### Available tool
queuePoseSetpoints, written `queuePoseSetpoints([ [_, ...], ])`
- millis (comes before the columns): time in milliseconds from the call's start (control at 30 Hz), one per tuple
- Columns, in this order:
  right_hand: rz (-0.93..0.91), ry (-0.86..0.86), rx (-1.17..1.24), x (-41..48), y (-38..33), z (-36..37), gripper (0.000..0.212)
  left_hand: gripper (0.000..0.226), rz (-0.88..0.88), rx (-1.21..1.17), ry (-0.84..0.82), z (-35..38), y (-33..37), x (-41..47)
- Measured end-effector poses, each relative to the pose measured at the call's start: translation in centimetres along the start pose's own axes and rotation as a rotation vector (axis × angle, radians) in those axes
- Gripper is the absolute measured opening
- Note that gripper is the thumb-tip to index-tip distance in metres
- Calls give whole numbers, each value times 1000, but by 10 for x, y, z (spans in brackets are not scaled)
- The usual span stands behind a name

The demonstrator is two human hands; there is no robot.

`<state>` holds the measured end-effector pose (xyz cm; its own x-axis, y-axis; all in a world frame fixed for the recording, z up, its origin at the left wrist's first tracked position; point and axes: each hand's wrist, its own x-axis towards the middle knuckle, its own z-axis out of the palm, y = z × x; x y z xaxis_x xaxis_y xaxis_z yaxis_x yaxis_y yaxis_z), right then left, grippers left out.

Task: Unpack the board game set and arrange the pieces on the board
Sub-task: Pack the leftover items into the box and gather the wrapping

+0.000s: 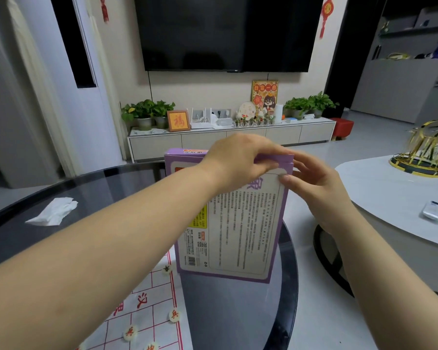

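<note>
**Purple box held upright at its top edge**

The box point(240, 231) stands on end on the dark tabletop point(106, 188), printed back facing the camera, just beside the paper board point(142, 306), where a few round pieces point(130, 332) already lie. The left grip point(238, 160) curls over the top edge. The right grip point(319, 183) pinches the top right corner, thumb on the face and fingers behind. It looks like thin, light cardboard: stiff enough to stand, easily creased. The end flap under both grips is probably the best hold for opening. Any contents may slide out suddenly.
</note>
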<state>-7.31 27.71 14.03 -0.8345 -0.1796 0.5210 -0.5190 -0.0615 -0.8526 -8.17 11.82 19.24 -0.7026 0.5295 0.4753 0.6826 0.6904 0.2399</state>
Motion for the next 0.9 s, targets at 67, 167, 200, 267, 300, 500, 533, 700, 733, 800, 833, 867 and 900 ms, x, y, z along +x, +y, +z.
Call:
queuePoseSetpoints([
  [67, 3, -7, -20, 0, 0, 0, 33, 31, -2, -6, 33, 3, 0, 0],
  [167, 8, -1, -44, 1, 3, 0, 29, 31, 9, 12, 70, 7, -1, -2],
  [200, 6, -4, -54, 1, 3, 1, 31, 30, 26, 20, 81, 9, -1, -3],
  [267, 0, -13, -75, 0, 3, 1, 29, 32, 70, 70, 83, 12, -2, -7],
  [300, 0, -17, -79, 0, 3, 1, 29, 33, 87, 100, 79, 14, -2, -8],
  [500, 4, -25, -108, 0, 3, 1, 31, 39, -12, 145, 83, 6, -9, -13],
  [533, 11, -27, -112, -1, 2, 0, 32, 43, -66, 186, 78, 1, -14, -17],
  [700, 23, -50, -191, -3, 0, 0, 39, 54, -211, 454, -49, -17, -42, -41],
  [733, 22, -47, -196, -3, -1, 0, 38, 53, -204, 464, -72, -18, -43, -42],
  [800, 27, -36, -205, -4, -3, 1, 38, 54, -201, 437, -135, -23, -42, -42],
  [833, 32, -26, -213, -5, -4, 2, 38, 55, -210, 400, -170, -28, -40, -41],
  [867, 41, -18, -224, -6, -5, 2, 40, 55, -227, 335, -202, -33, -40, -40],
  [900, 52, -13, -235, -7, -7, 2, 41, 54, -253, 243, -233, -40, -39, -40],
])
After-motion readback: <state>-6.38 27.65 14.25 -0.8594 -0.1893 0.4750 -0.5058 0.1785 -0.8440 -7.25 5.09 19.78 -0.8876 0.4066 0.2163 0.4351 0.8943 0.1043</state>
